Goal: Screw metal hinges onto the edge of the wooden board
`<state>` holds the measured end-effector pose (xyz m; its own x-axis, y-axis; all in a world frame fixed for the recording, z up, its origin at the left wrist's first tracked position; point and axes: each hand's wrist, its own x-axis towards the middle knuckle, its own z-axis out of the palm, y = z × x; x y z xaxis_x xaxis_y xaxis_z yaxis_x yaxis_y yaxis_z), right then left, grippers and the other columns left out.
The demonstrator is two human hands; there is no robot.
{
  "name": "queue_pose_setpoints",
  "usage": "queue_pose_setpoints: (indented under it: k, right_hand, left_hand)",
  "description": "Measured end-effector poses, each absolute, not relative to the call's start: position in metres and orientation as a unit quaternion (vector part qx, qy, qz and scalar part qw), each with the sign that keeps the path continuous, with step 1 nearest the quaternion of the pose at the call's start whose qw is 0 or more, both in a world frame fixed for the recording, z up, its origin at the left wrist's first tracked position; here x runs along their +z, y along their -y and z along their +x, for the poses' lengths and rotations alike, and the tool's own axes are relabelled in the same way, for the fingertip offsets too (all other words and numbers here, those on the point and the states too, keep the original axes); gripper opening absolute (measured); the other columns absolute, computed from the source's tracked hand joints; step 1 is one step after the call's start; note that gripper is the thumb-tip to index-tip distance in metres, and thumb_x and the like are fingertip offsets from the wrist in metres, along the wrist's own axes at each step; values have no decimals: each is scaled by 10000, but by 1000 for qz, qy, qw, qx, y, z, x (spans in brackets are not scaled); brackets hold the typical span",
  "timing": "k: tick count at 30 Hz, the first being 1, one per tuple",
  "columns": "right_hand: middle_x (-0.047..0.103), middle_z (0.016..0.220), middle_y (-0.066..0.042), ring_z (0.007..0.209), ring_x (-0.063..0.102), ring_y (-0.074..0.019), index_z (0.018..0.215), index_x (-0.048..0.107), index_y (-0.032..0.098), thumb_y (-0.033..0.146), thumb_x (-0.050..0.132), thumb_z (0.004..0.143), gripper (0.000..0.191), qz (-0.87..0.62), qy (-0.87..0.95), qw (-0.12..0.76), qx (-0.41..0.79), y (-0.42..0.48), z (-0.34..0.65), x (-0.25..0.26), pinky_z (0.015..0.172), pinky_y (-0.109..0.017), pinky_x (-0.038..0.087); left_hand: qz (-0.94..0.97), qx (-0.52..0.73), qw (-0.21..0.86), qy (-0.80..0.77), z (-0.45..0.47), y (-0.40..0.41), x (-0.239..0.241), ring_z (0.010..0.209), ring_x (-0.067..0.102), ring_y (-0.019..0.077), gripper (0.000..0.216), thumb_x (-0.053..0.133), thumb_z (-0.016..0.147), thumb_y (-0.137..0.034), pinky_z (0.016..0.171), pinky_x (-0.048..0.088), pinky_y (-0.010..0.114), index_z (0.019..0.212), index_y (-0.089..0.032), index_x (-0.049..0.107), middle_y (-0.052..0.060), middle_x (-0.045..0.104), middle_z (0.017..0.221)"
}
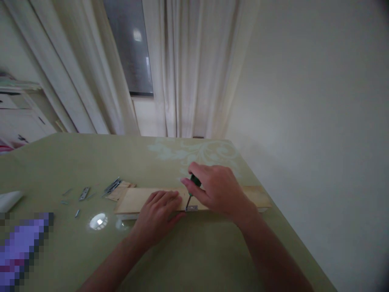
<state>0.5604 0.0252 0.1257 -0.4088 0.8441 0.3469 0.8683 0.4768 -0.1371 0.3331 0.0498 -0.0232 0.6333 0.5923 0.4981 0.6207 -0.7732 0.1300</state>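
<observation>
A long pale wooden board (pixel 132 198) lies crosswise on the table. My left hand (pixel 161 209) rests flat on it, fingers stretched out, thumb along the near edge. My right hand (pixel 217 188) is wrapped round the dark green handle of a screwdriver (pixel 190 196), which slants down with its tip at the left end of a small metal plate (pixel 192 208). That plate sits at the board's near edge, just right of my left thumb. Whether a screw is under the tip is too small to tell.
Left of the board lie a loose metal plate (pixel 84 193), several small screws (pixel 77 213), a bundle of metal pieces (pixel 112 185) and thin wooden pieces (pixel 120 191). A blurred purple object (pixel 22 247) is at the lower left of the green table (pixel 91 158). A wall borders the right side.
</observation>
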Motion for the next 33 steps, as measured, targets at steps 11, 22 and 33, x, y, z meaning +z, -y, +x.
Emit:
queue_pose_setpoints:
  k: [11, 22, 33]
  right_hand:
    - [807, 971, -128, 874, 749, -288, 1159, 698, 181, 447, 428, 1143, 379, -507, 859, 16, -65, -35, 546, 162, 725, -346, 429]
    - [814, 1073, -152, 947, 768, -306, 1179, 724, 192, 376, 403, 1140, 371, -463, 878, -101, -69, -44, 538, 193, 726, -360, 461]
    - [813, 1165, -117, 977, 754, -255, 1325, 708, 239, 364, 570, 1101, 291, -422, 891, -168, -3, -53, 531, 218, 720, -321, 482]
  left_hand:
    - [-859, -198, -413, 227, 348, -100, 37, 1146, 753, 255, 251, 707, 980, -273, 1019, 569, 352, 1198, -220, 821, 74, 829, 1232]
    - [-767, -216, -583, 161, 361, -112, 5, 863, 746, 190, 299, 764, 964, -419, 825, 564, 277, 963, -138, 864, 105, 833, 943]
    - [-750, -227, -599, 165, 363, -113, -6, 785, 711, 173, 305, 826, 903, -450, 767, 545, 265, 867, -149, 851, 79, 811, 857]
